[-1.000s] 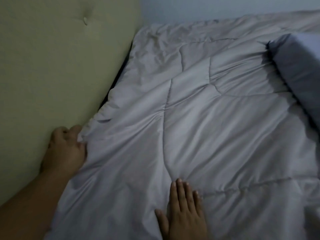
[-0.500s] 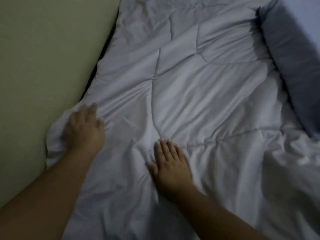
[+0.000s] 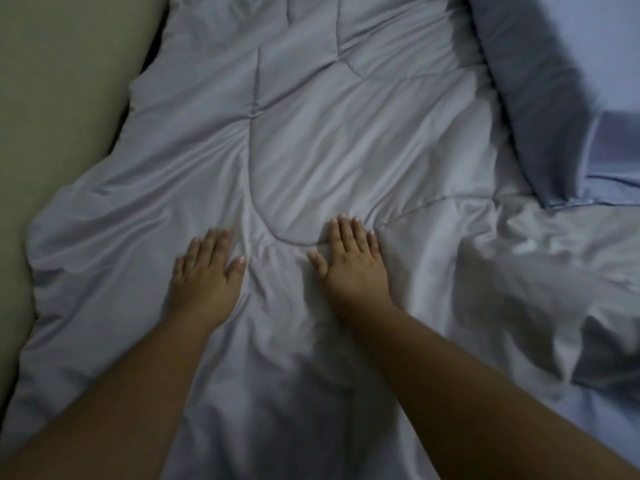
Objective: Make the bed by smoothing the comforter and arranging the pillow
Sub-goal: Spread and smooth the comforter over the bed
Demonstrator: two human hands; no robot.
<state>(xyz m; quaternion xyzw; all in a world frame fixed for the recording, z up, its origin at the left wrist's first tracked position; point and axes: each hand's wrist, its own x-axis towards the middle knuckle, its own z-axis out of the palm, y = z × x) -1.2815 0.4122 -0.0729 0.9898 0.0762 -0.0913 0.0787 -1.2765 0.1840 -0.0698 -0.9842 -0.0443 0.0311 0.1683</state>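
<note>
Two bare hands press flat on a pale quilted comforter [image 3: 346,150], smoothing it (the pillow looks untouched). The left hand [image 3: 204,271] and right hand [image 3: 353,261] lie side by side, fingers straight and close together, the cloth directly beneath them and bunched into creases between them. The blue-grey pillow [image 3: 533,98] lies well apart, upper right. Next, probably sweeping outward toward the rumpled right side.

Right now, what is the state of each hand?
Left hand: open, flat on the comforter, holding nothing.
Right hand: open, flat on the comforter, holding nothing.
</note>
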